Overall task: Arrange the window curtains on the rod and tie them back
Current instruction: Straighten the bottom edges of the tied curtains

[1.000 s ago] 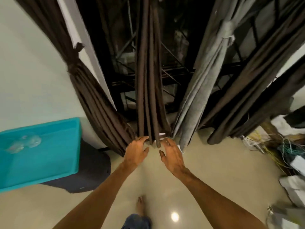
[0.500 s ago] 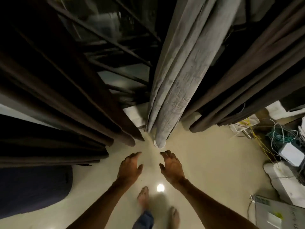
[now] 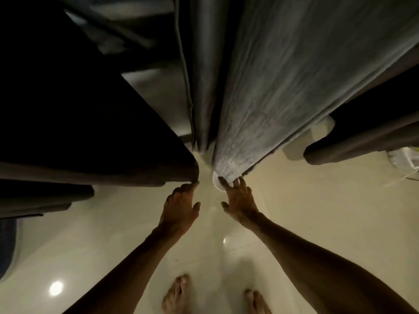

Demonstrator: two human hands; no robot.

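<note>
A grey curtain (image 3: pixel 267 105) hangs down the middle of the view, its bottom hem just above the floor. A dark brown curtain (image 3: pixel 90 132) fills the left side, and another dark brown curtain (image 3: pixel 362 141) hangs at the right. My right hand (image 3: pixel 238 200) reaches forward with spread fingers, its fingertips touching the grey curtain's bottom hem. My left hand (image 3: pixel 181 207) stretches out with its fingertips at the lower corner of the left brown curtain. Neither hand grips fabric. The rod is out of view.
A small white round thing (image 3: pixel 217 185) lies on the floor under the grey hem. My bare feet (image 3: pixel 176 295) stand on the glossy cream floor (image 3: pixel 317 211). Pale clutter (image 3: pixel 405 157) sits at the far right edge. Dark window bars show behind the curtains.
The view has dropped and closed in on the curtain bottoms. Both hands moved forward from the open floor; the right now touches the grey hem, the left the brown curtain's corner.
</note>
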